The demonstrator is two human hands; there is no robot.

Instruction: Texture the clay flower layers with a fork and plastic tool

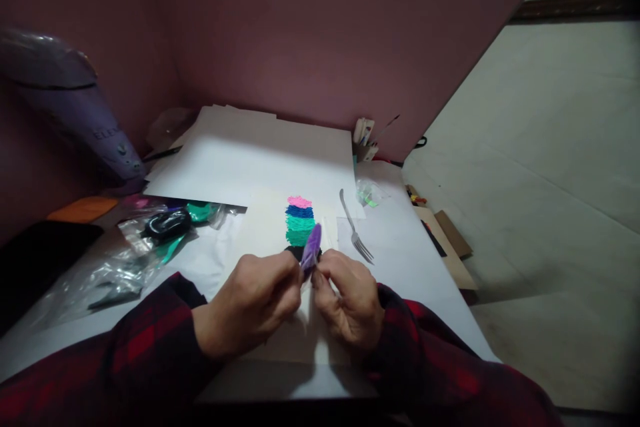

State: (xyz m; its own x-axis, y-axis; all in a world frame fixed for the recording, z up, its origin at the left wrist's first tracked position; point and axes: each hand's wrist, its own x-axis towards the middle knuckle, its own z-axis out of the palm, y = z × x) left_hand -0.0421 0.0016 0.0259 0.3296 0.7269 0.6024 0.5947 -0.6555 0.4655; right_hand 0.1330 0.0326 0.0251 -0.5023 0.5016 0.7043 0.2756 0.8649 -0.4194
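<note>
My left hand (pixel 250 303) and my right hand (pixel 350 300) meet above a cream sheet of paper (pixel 270 227), both pinching one purple strip of soft clay-like material (pixel 311 248) that stands up between the fingertips. Just beyond it, on the paper, lies a stack of textured colour bands (pixel 300 220): pink on top, then blue, then teal, with a dark band partly hidden behind the purple strip. A metal fork (pixel 355 227) lies to the right of the bands, tines toward me.
Clear plastic bags with black, teal and pink material (pixel 165 223) lie at the left. Large white sheets (pixel 250 153) cover the table's back. A purple appliance (pixel 80 113) stands far left. A pen holder (pixel 364 140) sits by the wall. Cardboard pieces (pixel 450 240) lie past the right edge.
</note>
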